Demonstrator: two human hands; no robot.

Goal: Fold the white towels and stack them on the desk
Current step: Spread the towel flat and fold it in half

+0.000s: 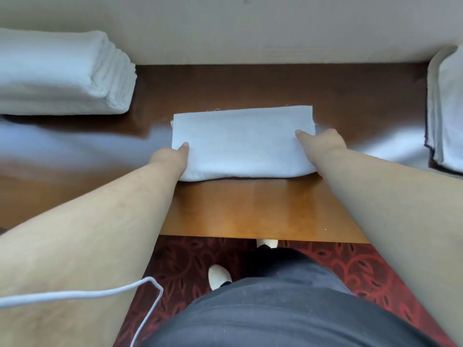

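Both hands grip one folded white towel (pixel 241 142) at its near corners: the left hand (pixel 170 157) has its thumb laid on top of the cloth at the towel's left end, with the other fingers out of sight at or beneath the edge, and the right hand (pixel 323 144) holds the right end the same way, thumb on top. This towel lies flat on the wooden desk (pixel 250 211), its rounded fold toward the person and its loose edges toward the wall (pixel 225 28).

Left of the held towel, well apart from it, sits one stack of folded white towels (pixel 60 73); the number of layers in it cannot be counted. Right of the held towel, at the frame's edge, lies one pile of flat white cloths (pixel 446 108), only partly in view.

Nearer than the towel, below the desk edge, are a red patterned carpet (pixel 185 269), two pale shoes (pixel 219 275) and one white cable (pixel 82 294) crossing the left forearm.
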